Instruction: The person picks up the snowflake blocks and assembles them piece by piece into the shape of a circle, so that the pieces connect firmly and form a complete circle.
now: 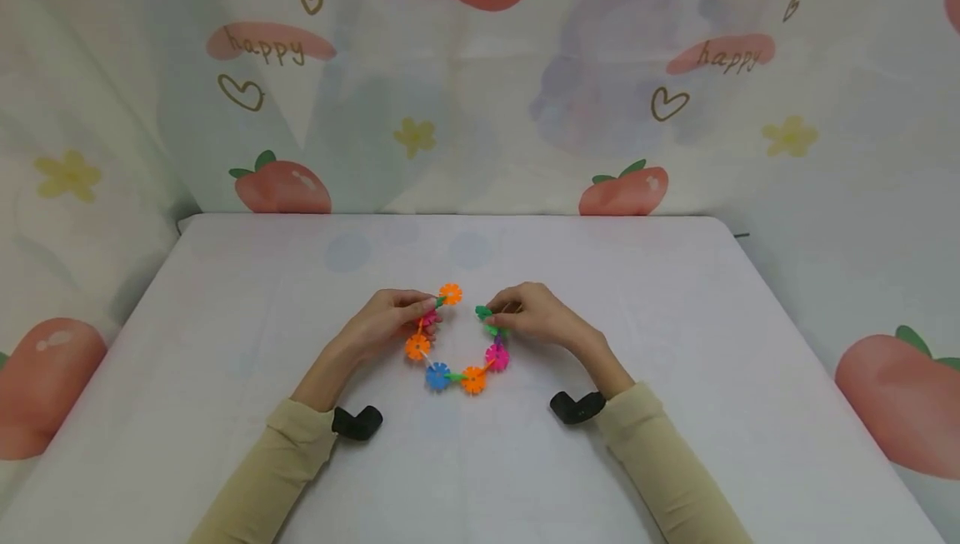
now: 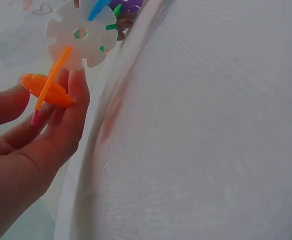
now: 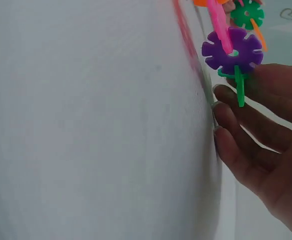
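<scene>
A chain of notched plastic snowflake discs curves between both hands in the head view, forming a ring with a gap at the far side. My left hand [image 1: 382,319] pinches its left end near an orange disc [image 1: 450,294]. On the other end, my right hand [image 1: 540,315] holds a green disc [image 1: 482,311] between thumb and fingers. The lower curve has a blue disc [image 1: 437,376], an orange one and a pink disc [image 1: 497,357]. A white disc [image 2: 58,32] shows edge-joined in the left wrist view; a purple disc [image 3: 221,55] appears in the right wrist view.
A white cloth covers the table [image 1: 465,477], whose far edge meets a printed curtain [image 1: 480,111] with fruit and hearts. Black wrist mounts [image 1: 358,423] stick out inward from both sleeves [image 1: 262,477].
</scene>
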Action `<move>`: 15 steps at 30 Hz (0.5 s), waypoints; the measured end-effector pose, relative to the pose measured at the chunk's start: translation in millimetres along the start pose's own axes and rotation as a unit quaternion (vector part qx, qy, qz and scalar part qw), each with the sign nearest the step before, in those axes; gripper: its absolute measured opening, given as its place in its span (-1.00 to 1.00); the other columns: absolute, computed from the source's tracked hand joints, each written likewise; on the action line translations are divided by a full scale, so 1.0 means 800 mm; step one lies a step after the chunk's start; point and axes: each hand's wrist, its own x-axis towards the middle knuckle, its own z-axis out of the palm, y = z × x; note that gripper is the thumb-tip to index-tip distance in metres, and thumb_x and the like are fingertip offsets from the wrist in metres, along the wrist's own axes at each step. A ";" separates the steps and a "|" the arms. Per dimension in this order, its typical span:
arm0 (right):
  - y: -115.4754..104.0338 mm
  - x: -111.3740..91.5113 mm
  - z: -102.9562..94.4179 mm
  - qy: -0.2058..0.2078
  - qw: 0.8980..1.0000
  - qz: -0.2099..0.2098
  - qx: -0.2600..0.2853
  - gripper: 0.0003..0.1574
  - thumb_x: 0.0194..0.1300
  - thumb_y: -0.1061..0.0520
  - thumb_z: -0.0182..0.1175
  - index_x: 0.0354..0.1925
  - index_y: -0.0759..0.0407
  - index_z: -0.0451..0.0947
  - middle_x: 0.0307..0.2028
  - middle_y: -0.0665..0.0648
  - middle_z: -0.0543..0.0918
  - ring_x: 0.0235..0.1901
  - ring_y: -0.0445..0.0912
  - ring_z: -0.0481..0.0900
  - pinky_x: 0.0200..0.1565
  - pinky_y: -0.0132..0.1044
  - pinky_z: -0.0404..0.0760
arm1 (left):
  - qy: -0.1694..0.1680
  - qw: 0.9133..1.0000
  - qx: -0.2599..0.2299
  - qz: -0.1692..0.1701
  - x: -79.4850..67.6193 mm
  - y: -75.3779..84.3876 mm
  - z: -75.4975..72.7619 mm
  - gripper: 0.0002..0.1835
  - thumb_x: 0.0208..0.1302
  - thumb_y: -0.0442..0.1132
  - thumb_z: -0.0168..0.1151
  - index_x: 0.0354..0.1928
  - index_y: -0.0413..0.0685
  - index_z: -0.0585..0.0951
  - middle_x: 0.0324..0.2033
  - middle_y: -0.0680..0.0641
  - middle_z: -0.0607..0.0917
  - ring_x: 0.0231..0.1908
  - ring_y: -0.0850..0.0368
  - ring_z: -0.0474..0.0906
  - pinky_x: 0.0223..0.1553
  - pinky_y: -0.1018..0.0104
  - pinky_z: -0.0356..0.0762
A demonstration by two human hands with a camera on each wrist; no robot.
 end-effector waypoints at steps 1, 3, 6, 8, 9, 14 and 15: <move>-0.001 0.001 0.002 0.006 1.000 -0.007 0.000 -0.69 0.38 0.06 0.36 0.01 0.19 0.75 -0.13 0.06 0.80 -0.23 -0.13 0.63 -0.13 -0.27 0.64 | 0.001 1.000 0.002 -0.002 0.000 0.000 0.000 -0.56 0.55 -0.17 0.15 0.26 -0.40 0.55 -0.07 -0.23 0.78 -0.25 0.19 0.69 0.00 0.37 0.69; -0.003 0.002 0.005 0.019 1.000 -0.022 0.000 -0.73 0.38 0.09 0.36 -0.01 0.17 0.77 -0.16 0.03 0.80 -0.25 -0.16 0.64 -0.12 -0.29 0.64 | 0.005 1.000 0.009 -0.006 0.000 -0.001 0.000 -0.57 0.56 -0.17 0.15 0.25 -0.37 0.57 0.01 -0.24 0.77 -0.22 0.20 0.69 0.01 0.38 0.68; -0.006 0.002 0.009 0.037 0.999 -0.034 0.010 -0.75 0.37 0.11 0.37 -0.02 0.14 0.77 -0.17 0.03 0.81 -0.27 -0.18 0.66 -0.09 -0.29 0.66 | 0.005 1.000 0.024 -0.002 -0.001 -0.002 0.000 -0.58 0.56 -0.16 0.14 0.25 -0.33 0.59 0.08 -0.23 0.75 -0.20 0.18 0.67 0.03 0.38 0.67; -0.008 0.003 0.011 0.049 0.998 -0.041 0.014 -0.76 0.37 0.12 0.37 -0.02 0.14 0.77 -0.17 0.05 0.81 -0.29 -0.19 0.68 -0.11 -0.30 0.67 | 0.008 0.999 0.033 0.000 -0.002 -0.002 0.000 -0.59 0.56 -0.16 0.14 0.26 -0.29 0.60 0.10 -0.21 0.74 -0.16 0.17 0.64 0.05 0.35 0.65; -0.009 0.003 0.012 0.054 0.998 -0.043 0.016 -0.76 0.37 0.12 0.37 -0.02 0.14 0.77 -0.17 0.05 0.81 -0.31 -0.19 0.68 -0.13 -0.30 0.68 | 0.007 0.999 0.034 0.003 -0.002 -0.002 0.000 -0.59 0.56 -0.17 0.13 0.27 -0.28 0.59 0.11 -0.22 0.73 -0.14 0.15 0.64 0.08 0.32 0.65; -0.013 0.002 0.013 0.067 0.996 -0.044 0.025 -0.76 0.36 0.11 0.38 -0.03 0.15 0.78 -0.17 0.08 0.81 -0.35 -0.19 0.69 -0.20 -0.33 0.67 | 0.005 0.999 0.048 0.010 -0.004 0.000 0.002 -0.57 0.56 -0.14 0.14 0.29 -0.26 0.59 0.16 -0.22 0.70 0.05 0.06 0.63 0.21 0.16 0.62; -0.013 0.002 0.014 0.069 0.996 -0.045 0.025 -0.76 0.36 0.11 0.38 -0.04 0.14 0.78 -0.17 0.08 0.81 -0.34 -0.19 0.69 -0.19 -0.33 0.68 | 0.004 0.999 0.048 0.011 -0.004 0.000 0.002 -0.56 0.56 -0.13 0.14 0.29 -0.26 0.59 0.17 -0.22 0.70 0.07 0.05 0.63 0.23 0.14 0.61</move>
